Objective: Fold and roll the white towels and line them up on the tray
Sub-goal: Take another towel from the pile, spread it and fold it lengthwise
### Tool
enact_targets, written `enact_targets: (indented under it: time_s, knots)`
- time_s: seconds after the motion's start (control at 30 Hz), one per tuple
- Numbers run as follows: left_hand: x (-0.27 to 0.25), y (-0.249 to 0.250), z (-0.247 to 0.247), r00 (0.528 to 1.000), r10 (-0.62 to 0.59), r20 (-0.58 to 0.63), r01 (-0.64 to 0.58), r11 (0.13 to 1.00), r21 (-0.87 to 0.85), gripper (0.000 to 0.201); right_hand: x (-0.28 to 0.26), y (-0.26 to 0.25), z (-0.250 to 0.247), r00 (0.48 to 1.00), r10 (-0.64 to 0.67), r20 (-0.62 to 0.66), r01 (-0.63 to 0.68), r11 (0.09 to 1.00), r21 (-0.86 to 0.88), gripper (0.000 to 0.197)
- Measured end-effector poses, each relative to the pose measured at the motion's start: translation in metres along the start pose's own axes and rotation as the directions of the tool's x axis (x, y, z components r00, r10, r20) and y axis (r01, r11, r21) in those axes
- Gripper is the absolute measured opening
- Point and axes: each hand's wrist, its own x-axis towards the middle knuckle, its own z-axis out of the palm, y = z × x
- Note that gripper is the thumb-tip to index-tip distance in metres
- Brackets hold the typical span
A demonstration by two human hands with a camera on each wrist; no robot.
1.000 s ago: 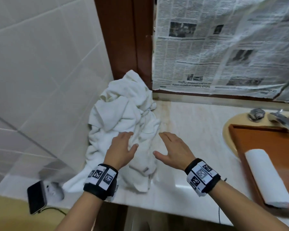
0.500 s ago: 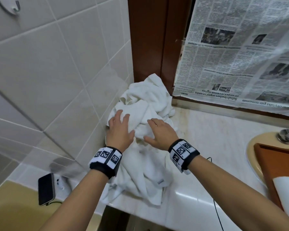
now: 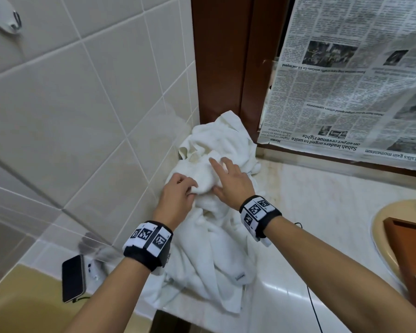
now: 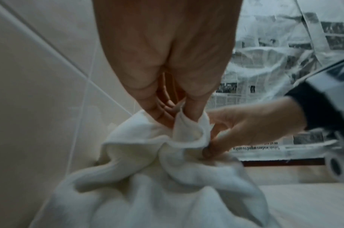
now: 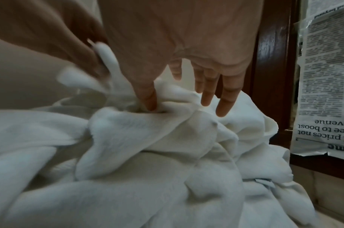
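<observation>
Pinching a fold of the crumpled white towels [image 3: 214,251] beside the tiled wall [image 3: 82,116], left hand [image 3: 175,195] grips; right hand [image 3: 231,183] presses straight-fingered.

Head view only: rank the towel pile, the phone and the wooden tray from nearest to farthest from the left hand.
1. towel pile: gripped by the left hand itself.
2. phone: lower left, below the wrist.
3. wooden tray: far right edge of the view.

Pale tiled wall [image 3: 82,104] on the left, a metal hook [image 3: 9,20] up high. A dark phone [image 3: 73,277] lies on the ledge below. Upside-down newspaper [image 3: 346,80] hangs just beside the brown wooden frame [image 3: 221,56]; marble countertop [image 3: 322,212] runs right to a beige basin [image 3: 380,236].
</observation>
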Motion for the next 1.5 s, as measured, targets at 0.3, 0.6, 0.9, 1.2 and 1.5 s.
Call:
enact_targets:
  time_s: [0.3,0.6,0.9,1.2,1.5]
  knots:
    - [-0.023,0.010,-0.015,1.000,-0.003,0.017,0.006,0.991,-0.131,0.040,-0.021,0.020,-0.032,0.972,-0.037,-0.232,0.103,0.955,0.279,0.028]
    - [0.012,0.072,0.012,0.945,0.009,0.328,0.084,0.959,-0.269,0.091,-0.128,0.067,-0.119,0.961,-0.046,-0.272,0.149,0.916,0.373,0.018]
    - [0.005,0.157,0.064,0.800,0.260,0.541,-0.098,0.945,-0.311,0.055,-0.244,0.122,-0.182,0.963,0.164,-0.214,-0.069,0.918,0.391,0.033]
    - [-0.048,0.263,0.124,0.498,0.376,0.782,0.001,0.901,-0.434,0.058,-0.340,0.159,-0.223,0.979,0.159,-0.127,-0.091,0.901,0.425,0.037]
    - [-0.066,0.302,0.116,0.772,0.370,0.517,0.117,0.717,-0.687,0.023,-0.402,0.200,-0.224,0.964,0.245,-0.105,-0.204,0.931,0.302,0.034]
